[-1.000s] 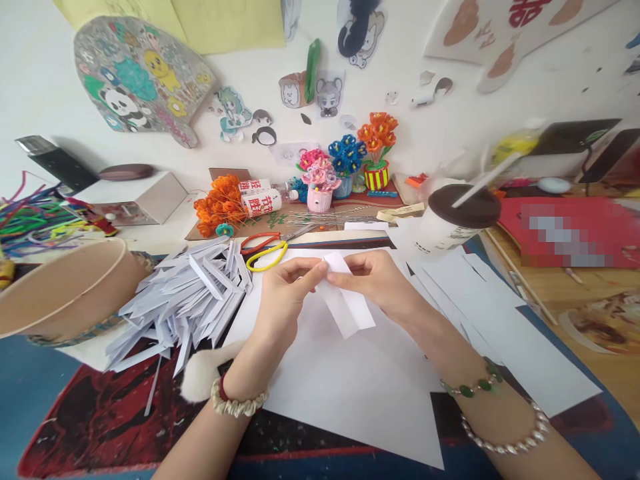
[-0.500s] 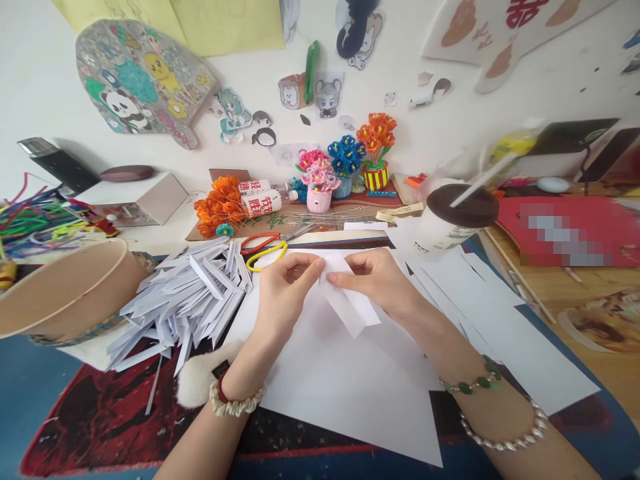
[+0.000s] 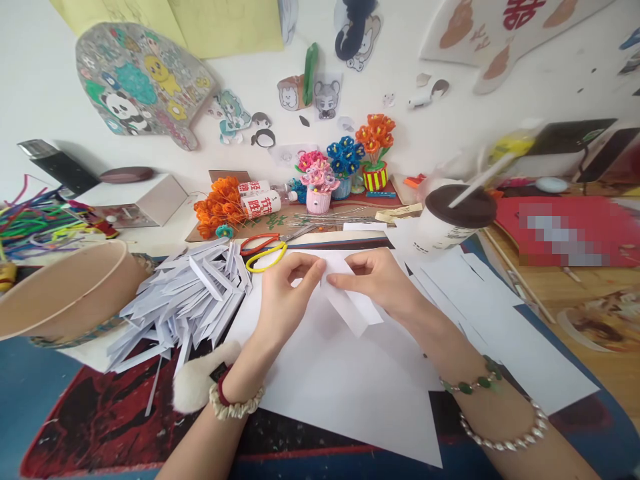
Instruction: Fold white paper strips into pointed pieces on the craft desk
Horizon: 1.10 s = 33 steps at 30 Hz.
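Note:
Both hands pinch one small folded strip of white paper (image 3: 349, 308), held above a large white sheet (image 3: 345, 387). My left hand (image 3: 287, 293) grips its upper left edge between thumb and fingers. My right hand (image 3: 377, 280) has its thumb pressed on the strip's face, with the fingers behind. The strip's lower end hangs down to the right and shows two layers slightly apart. Left of my hands lies a pile of folded paper pieces (image 3: 195, 300). Scissors (image 3: 267, 252) with red and yellow handles rest just beyond my left hand.
A round tan container (image 3: 65, 293) stands at the far left. A lidded cup with a straw (image 3: 453, 217) is at the back right, near more white sheets (image 3: 530, 353). Pipe-cleaner flowers in pots (image 3: 320, 190) line the back. A white fluffy thing (image 3: 200, 383) lies by my left wrist.
Almost nothing differs. The strip's lower end has shifted very slightly to the right, while both hands keep their pinch on it.

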### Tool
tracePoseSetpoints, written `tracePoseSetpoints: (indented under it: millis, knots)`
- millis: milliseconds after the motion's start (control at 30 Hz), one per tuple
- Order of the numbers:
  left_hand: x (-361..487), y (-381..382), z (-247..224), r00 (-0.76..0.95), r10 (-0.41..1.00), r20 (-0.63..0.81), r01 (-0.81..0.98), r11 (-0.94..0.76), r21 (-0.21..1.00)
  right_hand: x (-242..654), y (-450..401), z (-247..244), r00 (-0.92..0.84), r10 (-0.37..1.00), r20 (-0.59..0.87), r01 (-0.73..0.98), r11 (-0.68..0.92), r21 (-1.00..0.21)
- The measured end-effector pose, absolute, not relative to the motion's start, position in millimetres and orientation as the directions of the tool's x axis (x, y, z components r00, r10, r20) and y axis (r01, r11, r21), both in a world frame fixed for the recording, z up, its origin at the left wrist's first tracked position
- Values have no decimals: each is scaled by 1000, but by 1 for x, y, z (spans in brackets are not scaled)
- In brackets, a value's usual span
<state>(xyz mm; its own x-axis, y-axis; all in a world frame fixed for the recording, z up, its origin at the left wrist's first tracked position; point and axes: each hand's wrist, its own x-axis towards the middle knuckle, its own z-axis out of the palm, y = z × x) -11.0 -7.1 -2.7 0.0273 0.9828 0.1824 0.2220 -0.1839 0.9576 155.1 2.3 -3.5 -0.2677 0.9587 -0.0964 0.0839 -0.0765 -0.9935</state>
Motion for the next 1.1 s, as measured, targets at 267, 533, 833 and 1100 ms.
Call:
tracePoseSetpoints:
  millis: [267, 533, 833, 1100]
  knots:
    - [-12, -6, -2, 51, 977, 206, 298, -212, 931, 155, 2, -4, -266, 963, -52, 60, -37, -998]
    - [-9, -10, -1, 190, 951, 245, 426, -305, 852, 157, 6, -10, -254, 965, -68, -72, -89, -993]
    - [-14, -9, -2, 200, 955, 220, 424, -286, 859, 157, 5, -7, -271, 956, -107, -86, -135, -987]
    - [-19, -3, -3, 234, 956, 177, 400, -260, 879, 161, 7, -6, -300, 949, -100, -47, -120, -992]
